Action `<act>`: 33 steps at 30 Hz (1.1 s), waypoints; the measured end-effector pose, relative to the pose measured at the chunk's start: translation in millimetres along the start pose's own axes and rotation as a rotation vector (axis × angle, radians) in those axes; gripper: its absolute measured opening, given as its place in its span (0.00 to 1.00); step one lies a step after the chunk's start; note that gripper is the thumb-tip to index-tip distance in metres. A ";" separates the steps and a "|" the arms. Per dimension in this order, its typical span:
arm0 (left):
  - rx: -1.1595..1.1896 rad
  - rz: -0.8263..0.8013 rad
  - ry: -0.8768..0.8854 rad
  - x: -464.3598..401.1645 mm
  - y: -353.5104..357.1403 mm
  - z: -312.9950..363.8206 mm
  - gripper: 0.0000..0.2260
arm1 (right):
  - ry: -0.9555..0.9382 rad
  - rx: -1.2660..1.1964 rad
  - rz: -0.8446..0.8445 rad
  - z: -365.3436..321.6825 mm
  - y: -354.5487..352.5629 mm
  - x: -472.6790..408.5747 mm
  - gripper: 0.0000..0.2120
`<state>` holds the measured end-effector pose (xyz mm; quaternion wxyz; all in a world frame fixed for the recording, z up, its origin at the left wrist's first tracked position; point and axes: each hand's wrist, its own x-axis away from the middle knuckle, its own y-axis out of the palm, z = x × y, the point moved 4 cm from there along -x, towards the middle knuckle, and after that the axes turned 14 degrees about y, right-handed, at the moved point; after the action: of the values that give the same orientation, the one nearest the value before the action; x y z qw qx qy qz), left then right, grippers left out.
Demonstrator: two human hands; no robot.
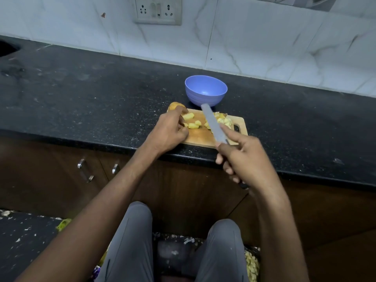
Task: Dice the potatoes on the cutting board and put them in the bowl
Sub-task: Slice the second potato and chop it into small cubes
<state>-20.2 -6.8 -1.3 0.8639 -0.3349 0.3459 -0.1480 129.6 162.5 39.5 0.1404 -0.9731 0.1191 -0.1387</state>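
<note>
Near the tabletop's front edge, the left hand (169,131) curled around potato pieces (193,123) on the cutting board (200,137); the right hand (242,159) gripped the knife (212,123).

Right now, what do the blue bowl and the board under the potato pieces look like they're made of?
The round blue bowl looks like matte plastic: even colour, soft sheen, faint ridges on its outer wall. The pale rectangular cutting board looks like wood or bamboo: tan, unglossy surface with a cut-out handle slot; the grain is too blurred to tell which.
</note>
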 end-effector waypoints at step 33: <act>0.205 0.048 -0.142 -50.4 35.6 15.4 0.17 | -0.129 -0.483 0.145 29.1 -32.1 -111.5 0.29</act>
<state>-44.7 51.1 7.8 0.9192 -0.2460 0.2749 -0.1379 40.6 229.6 -4.0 -0.0792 -0.9741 0.2089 -0.0337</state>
